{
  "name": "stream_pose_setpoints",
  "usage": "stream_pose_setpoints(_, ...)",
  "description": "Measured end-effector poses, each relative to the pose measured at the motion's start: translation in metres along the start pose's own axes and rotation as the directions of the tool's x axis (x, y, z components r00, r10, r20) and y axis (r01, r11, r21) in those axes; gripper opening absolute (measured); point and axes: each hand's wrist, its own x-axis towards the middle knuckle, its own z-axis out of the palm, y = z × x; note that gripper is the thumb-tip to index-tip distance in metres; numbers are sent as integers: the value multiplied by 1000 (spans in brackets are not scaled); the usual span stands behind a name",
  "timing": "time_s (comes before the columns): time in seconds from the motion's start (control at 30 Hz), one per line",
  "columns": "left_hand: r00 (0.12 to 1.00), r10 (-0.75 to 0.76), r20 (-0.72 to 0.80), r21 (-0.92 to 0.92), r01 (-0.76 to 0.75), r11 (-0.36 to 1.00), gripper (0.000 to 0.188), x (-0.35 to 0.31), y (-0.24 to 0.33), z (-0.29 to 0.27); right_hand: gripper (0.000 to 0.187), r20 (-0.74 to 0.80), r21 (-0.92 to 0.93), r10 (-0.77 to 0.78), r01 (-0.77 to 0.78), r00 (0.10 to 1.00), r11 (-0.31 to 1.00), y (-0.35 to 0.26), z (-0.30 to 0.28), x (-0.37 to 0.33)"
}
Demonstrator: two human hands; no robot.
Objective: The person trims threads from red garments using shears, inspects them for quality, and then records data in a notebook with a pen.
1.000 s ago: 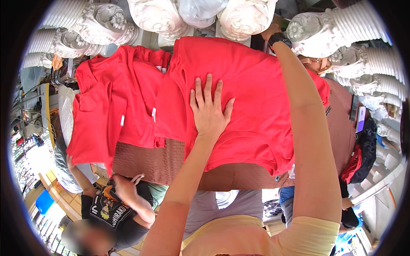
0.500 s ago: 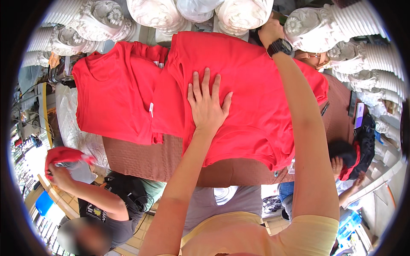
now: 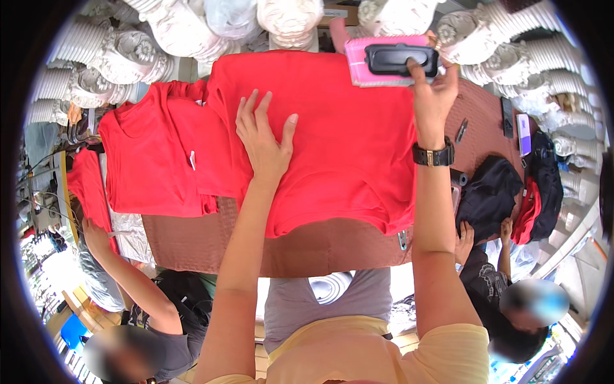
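Observation:
A red sleeveless shirt (image 3: 339, 137) lies spread over the brown table cover (image 3: 307, 256) in front of me. My left hand (image 3: 264, 150) rests on its left part, fingers stretched and the thumb apart. At the shirt's far right corner, my right hand (image 3: 433, 96) grips a pink rectangular block (image 3: 355, 64) with a black oblong piece (image 3: 384, 59) on top; my thumb presses on the black piece. What the block is I cannot make out. More folded red shirts (image 3: 150, 160) lie to the left, partly under the spread one.
White ornate columns (image 3: 291, 22) line the far side. At left, another person's hand (image 3: 96, 237) is at a red cloth (image 3: 89, 182). At right, a co-worker's hands touch a black cloth (image 3: 489, 192). A purple-and-white box (image 3: 524, 134) and a black pen-like tool (image 3: 462, 130) lie right of the shirt.
My right hand has come back from among the columns with the pink block, now over the shirt's corner. My left hand shows farther left. The co-worker at left has lowered the red cloth.

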Motion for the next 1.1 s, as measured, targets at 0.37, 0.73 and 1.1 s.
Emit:
stream_pose_setpoints(0.37,893,164,418,-553,108,826,38,93,52,74,43,182,292,483,-516,856,805,57,-19,-41)
stream_pose_setpoints(0.73,817,-286,501,-251,453,855,32,50,55,46,37,387,294,423,-544,819,786,25,-22,-52)
stream_pose_setpoints(1.1,975,-103,196,-141,132,981,63,-55,66,-50,30,435,297,503,-646,747,703,-26,-61,-117)
